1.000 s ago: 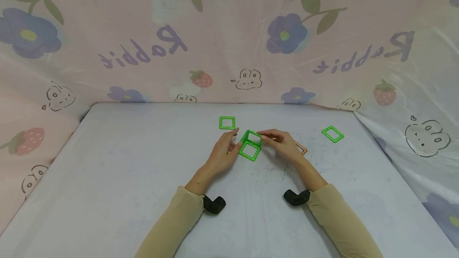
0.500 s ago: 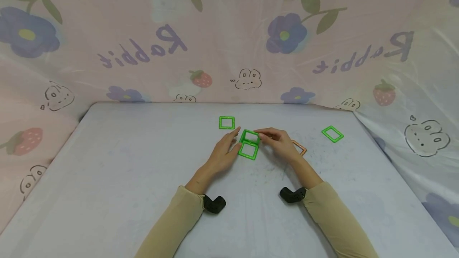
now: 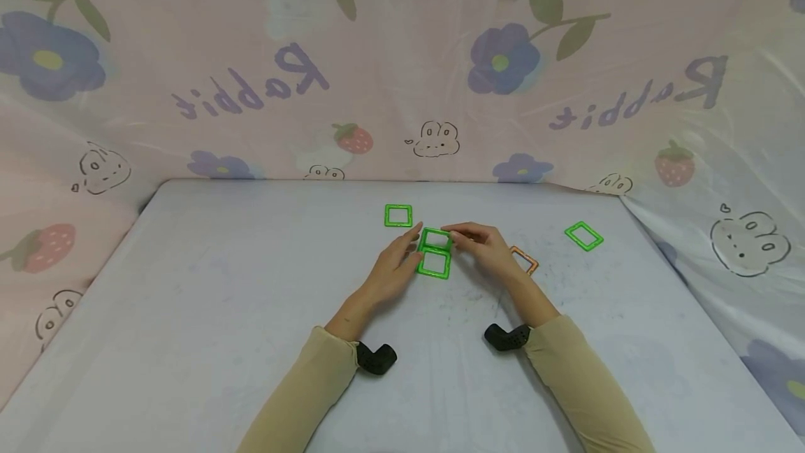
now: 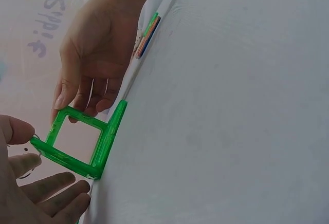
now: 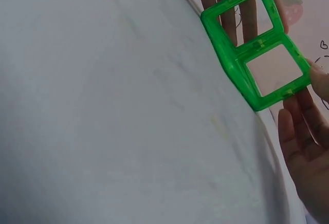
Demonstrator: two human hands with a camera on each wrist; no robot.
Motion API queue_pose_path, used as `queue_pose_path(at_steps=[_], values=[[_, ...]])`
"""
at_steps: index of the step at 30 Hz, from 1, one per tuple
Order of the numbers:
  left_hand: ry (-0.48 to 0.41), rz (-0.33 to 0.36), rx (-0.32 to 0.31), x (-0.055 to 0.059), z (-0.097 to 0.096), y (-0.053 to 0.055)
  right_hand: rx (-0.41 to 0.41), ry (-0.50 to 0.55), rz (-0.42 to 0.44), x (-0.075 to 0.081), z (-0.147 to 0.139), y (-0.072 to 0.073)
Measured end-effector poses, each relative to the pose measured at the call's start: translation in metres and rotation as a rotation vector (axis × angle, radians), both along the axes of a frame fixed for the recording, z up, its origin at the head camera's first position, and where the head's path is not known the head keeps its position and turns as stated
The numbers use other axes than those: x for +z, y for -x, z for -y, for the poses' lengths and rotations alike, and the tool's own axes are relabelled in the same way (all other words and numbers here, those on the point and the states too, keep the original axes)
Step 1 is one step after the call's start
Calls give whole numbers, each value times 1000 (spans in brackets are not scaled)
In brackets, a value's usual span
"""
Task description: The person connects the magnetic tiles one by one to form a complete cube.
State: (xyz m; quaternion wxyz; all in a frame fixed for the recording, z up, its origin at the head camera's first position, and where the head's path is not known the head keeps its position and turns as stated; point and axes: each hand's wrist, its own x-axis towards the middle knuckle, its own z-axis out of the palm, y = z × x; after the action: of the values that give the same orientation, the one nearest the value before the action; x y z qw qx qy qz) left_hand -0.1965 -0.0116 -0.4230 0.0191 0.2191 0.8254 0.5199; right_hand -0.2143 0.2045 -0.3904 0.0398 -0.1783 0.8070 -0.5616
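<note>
Two hands meet at the joined green frames

On my head feed, a joined structure of translucent green plastic square frames sits between a bare left hand and a bare right hand. I make out at least two squares meeting along a shared edge; the wrist feeds show me part of it edge-on, so I cannot tell the full number of panels. Nor can I tell whether all of it rests on the white-covered desk.

The right hand pinches the structure on its right side: I see the thumb at the rim and the fingers curled in behind, parted by little more than the frame between them. The left hand is at the structure's left side, its fingers loosely spread and fairly straight, well apart from the thumb, whose tip appears to touch a corner.

Just beyond the structure and slightly left of it, I have a loose green plastic square frame lying flat. Right of the structure lies an orange plastic frame, partly hidden by the right hand. Well to the structure's right, past the orange one, a second loose green frame lies turned cornerwise.

Nearer me than the structure are two tan sleeves, and beyond it hangs a pale pink printed cloth.
</note>
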Motion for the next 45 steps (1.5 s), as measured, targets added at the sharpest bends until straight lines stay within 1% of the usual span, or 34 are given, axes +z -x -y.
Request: queue_pose_path(at_steps=[3,8,15,20,27,32,39,45], values=[[-23,-8,-14,0,0,0,-3,1,16,0,0,1],[-38,10,-23,0,0,1,-9,9,38,-3,1,5],[-53,30,-15,1,1,1,-16,34,50,-25,-5,22],[-63,57,-17,1,1,1,-18,49,58,-29,-6,25],[-45,89,-35,3,1,1,-24,29,52,-27,-9,23],[-41,101,-54,4,1,1,-51,-5,64,-24,-13,19],[-29,98,-66,2,3,2,-99,-36,77,-20,-24,13],[-14,95,-67,0,5,2,-96,-53,80,-20,-34,9]])
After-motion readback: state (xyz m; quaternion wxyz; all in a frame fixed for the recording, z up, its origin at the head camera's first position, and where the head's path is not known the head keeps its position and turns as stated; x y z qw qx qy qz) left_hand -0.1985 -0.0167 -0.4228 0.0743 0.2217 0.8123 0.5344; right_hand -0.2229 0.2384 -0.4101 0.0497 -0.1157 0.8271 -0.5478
